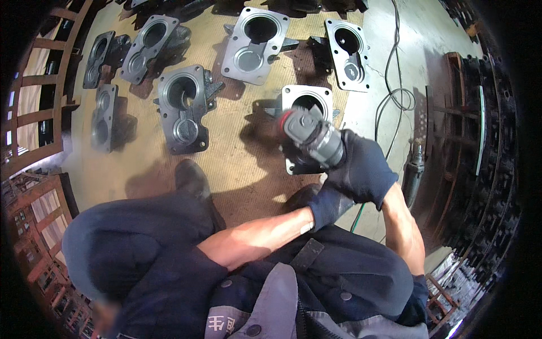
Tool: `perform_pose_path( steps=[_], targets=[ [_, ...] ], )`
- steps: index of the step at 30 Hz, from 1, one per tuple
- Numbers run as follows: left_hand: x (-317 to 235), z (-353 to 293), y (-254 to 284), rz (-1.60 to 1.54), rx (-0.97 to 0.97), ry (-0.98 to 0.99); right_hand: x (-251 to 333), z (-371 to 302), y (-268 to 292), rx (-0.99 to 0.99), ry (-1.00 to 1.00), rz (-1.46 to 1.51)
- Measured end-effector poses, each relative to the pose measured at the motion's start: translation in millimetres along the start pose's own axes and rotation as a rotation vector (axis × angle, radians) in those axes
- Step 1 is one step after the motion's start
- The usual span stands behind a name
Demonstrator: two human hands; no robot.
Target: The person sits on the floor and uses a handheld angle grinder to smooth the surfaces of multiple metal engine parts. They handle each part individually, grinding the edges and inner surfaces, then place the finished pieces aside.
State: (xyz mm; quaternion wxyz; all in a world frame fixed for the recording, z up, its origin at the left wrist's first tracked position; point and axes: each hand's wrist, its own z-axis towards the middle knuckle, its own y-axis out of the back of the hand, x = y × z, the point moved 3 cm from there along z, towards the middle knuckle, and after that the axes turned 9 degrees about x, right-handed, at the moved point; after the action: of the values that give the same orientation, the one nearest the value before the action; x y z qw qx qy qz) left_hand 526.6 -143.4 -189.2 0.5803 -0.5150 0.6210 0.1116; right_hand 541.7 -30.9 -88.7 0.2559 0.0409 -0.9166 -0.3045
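My right hand (367, 169), in a dark glove, is wrapped round the body of an angle grinder (316, 138). The grinder's grey head and a bit of red at its edge lie over a metal casting (293, 93) with a flat flange, bolt holes and a round bore, hiding its middle. My left hand (332, 206), also gloved, comes across from the left, close beneath my right hand; its fingers are hidden there. The grinder's head is a little blurred, and I cannot make out whether its disc touches the casting.
Several similar castings, such as one (183, 110) to the left and one (257, 48) farther off, stand on ribbed brown sheeting (226, 124). A second power tool (415, 169) lies to the right. A dark cable (389, 96) loops across the floor. Wooden crates (39, 79) line the left.
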Motion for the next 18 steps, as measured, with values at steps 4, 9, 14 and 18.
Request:
perform_pose_path(
  steps=[4,9,14,18],
  targets=[
    [62,11,-44,-0.51,-0.089,-0.147,2,-20,-16,0.106,0.017,-0.142],
    [44,5,-47,-0.204,-0.167,-0.123,-12,-26,-15,0.075,-0.036,-0.12],
    [-7,2,-17,-0.185,-0.088,0.04,-7,-13,0,0.015,-0.048,-0.003],
    [62,9,-50,-0.127,-0.19,-0.145,-16,-30,-21,0.03,0.004,0.048]
  ],
)
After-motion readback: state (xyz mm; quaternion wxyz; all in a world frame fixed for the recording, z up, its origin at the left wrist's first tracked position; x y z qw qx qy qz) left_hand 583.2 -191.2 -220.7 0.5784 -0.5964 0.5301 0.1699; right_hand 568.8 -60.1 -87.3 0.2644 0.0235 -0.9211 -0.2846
